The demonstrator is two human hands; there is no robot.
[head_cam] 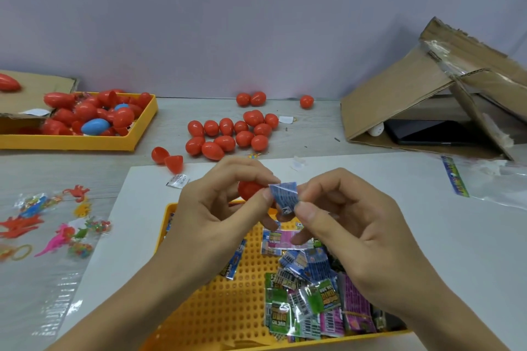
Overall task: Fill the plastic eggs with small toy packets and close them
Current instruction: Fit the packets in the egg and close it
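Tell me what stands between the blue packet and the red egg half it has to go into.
Nothing visible does. Both hands pinch the blue packet right beside the red egg half, which the left hand holds.

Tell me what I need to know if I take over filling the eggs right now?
Left hand holds a red egg piece and pinches the blue packet. Right hand pinches the same packet.
More packets lie in the near yellow tray.
Closed red eggs sit grouped behind; an open egg waits to their left.
Left to do: push the packet in, close the egg, then carry on with the rest.
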